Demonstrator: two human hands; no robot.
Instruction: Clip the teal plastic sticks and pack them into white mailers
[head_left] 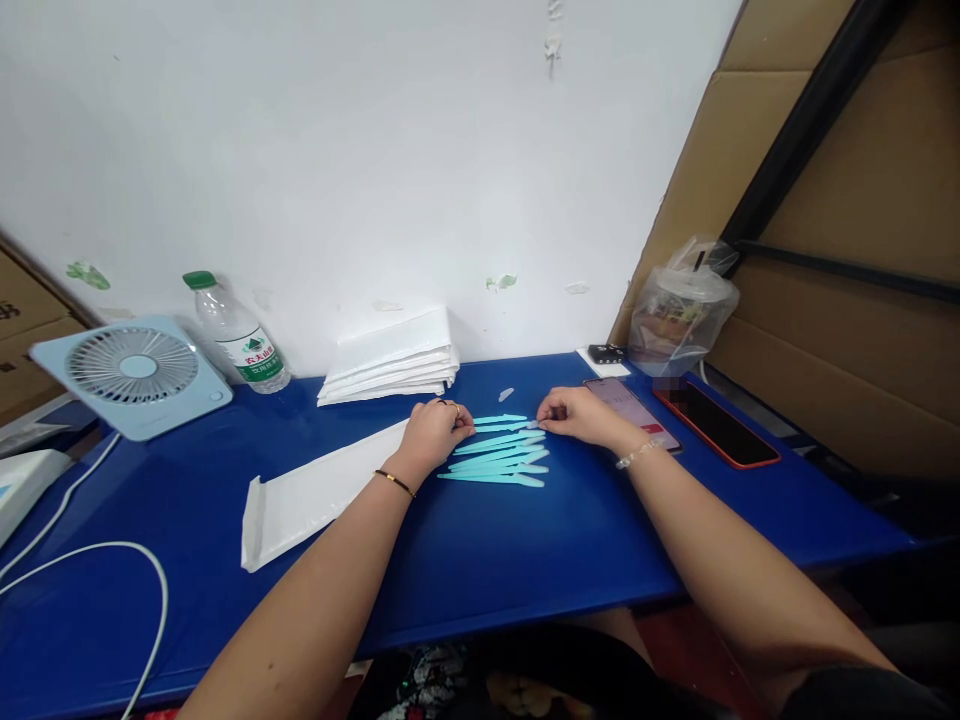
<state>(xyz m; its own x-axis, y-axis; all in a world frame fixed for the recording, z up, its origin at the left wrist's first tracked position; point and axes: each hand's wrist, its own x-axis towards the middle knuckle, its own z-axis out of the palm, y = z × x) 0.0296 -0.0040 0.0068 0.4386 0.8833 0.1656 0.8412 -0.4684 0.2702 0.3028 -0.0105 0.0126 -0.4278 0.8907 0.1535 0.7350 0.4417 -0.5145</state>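
Several turquoise eyebrow razors lie fanned out side by side on the blue table, blades to the right, some with clear caps. My left hand pinches the handle end of a turquoise eyebrow razor at the top of the row. At its blade end, my right hand holds a small clear cap between thumb and fingers. Whether the cap sits on the blade I cannot tell. Another clear piece, like a loose cap, rests just beyond the row.
A white padded envelope lies left of the razors, with a stack of white envelopes behind. Further left stand a water bottle and a blue fan. Phones and a bagged drink cup are on the right.
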